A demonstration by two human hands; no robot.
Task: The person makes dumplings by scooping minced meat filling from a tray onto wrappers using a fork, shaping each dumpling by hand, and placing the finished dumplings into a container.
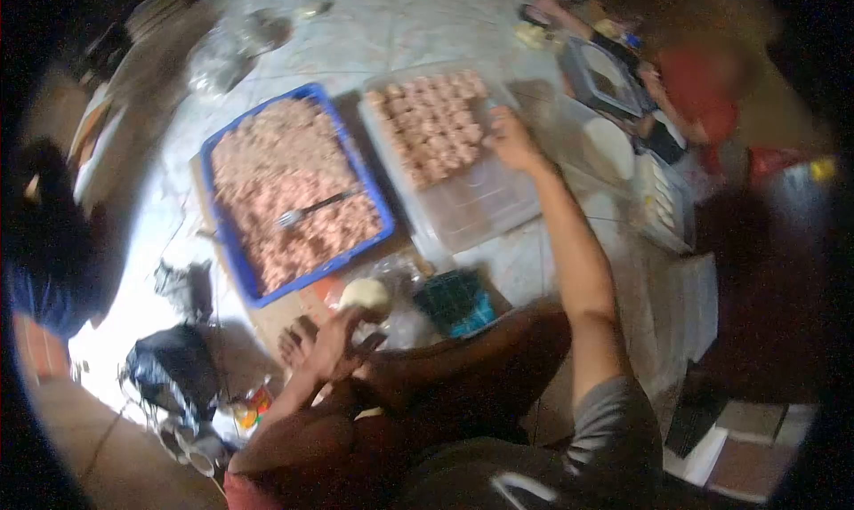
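My right hand (511, 138) is at the right edge of the rows of small pinkish pieces (431, 123) in a clear plastic tray (471, 208). Its fingers are bent together, and what they hold is too small to tell. Low in the middle, my left hand (335, 348) lies against the lower edge of a pale round item (364, 297); blur hides how its fingers are closed. A fork (307, 212) rests on the pink minced mixture (276, 230), which fills a blue tray (363, 168).
Plastic bags (218, 65) lie at the upper left, a black bag (173, 368) at the lower left. A dark green container (452, 301) is near my leg. Other containers (600, 74) stand at the right, beside a person in red (703, 92). Another person (53, 279) is at the left.
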